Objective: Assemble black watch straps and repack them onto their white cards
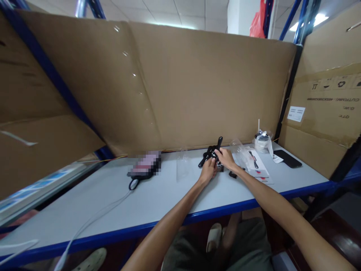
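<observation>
Over the right half of the table, both hands are close together at a black gadget [219, 142] with a rounded, handle-like arm that points up and away. My left hand [208, 171] is closed at its near lower side. From the right, my right hand [225, 158] grips it with the thumb and fingers. Black parts or a strap [207, 153] show just left of the fingers; their exact kind cannot be made out. Much of the gadget's middle is hidden by the hands. A small black piece [232, 174] lies on the table beside my right forearm.
On the white table [158, 203] lie a clear plastic bag [183, 167], a printed white box [257, 162] picturing a black handle, a black phone [287, 158], a wrapped cup [262, 142] with a straw, and a blurred-out device [145, 165] with a white cable. Cardboard [211, 86] walls the back.
</observation>
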A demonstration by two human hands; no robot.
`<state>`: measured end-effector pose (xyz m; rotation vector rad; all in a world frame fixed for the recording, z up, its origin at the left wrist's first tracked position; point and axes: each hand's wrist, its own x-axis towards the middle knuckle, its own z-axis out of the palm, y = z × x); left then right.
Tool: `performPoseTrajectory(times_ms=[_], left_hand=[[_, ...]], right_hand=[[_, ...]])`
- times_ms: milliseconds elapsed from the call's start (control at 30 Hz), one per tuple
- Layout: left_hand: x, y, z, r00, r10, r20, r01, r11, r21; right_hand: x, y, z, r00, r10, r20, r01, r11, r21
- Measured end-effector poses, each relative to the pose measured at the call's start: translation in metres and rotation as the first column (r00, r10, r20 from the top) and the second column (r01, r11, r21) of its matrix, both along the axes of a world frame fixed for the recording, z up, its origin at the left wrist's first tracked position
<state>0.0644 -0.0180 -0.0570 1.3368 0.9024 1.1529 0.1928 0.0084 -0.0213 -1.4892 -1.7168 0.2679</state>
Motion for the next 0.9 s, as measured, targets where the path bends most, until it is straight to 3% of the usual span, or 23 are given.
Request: performPoseTrajectory(times_ms=[167, 300, 367, 433, 533, 733, 900], left_hand=[[0.002, -0.002, 0.005, 0.999, -0.011, 0.036, 0.013, 0.999, -0.041], [0.004, -0.002, 0.010, 0.997, 0.083, 0.004, -0.083, 0.996, -0.033], [0.003, -0.002, 0.012, 0.968, 0.226, -0.110, -0.217, 0.972, 0.086], [0.001, -0.003, 0.013, 0.885, 0.393, -0.248, -0.323, 0.904, 0.279], [-0.002, -0.006, 0.014, 0.746, 0.521, -0.415, -0.319, 0.827, 0.464], [-0.005, -0.008, 0.017, 0.645, 0.525, -0.555, -0.280, 0.838, 0.468], [-0.004, -0.013, 0.024, 0.612, 0.492, -0.619, -0.257, 0.864, 0.433]], right_hand=[[0.004, -0.005, 0.009, 0.998, 0.059, 0.027, -0.059, 0.998, -0.019], [0.012, -0.012, 0.021, 0.979, -0.055, 0.198, 0.041, 0.996, 0.073], [0.014, -0.015, 0.025, 0.963, -0.102, 0.248, 0.070, 0.989, 0.133], [0.012, -0.019, 0.027, 0.958, -0.048, 0.281, 0.006, 0.989, 0.147], [0.005, -0.025, 0.027, 0.938, 0.076, 0.338, -0.125, 0.984, 0.124], [-0.001, -0.036, 0.029, 0.899, 0.137, 0.416, -0.197, 0.975, 0.105], [-0.004, -0.039, 0.029, 0.877, 0.098, 0.469, -0.147, 0.987, 0.067]])
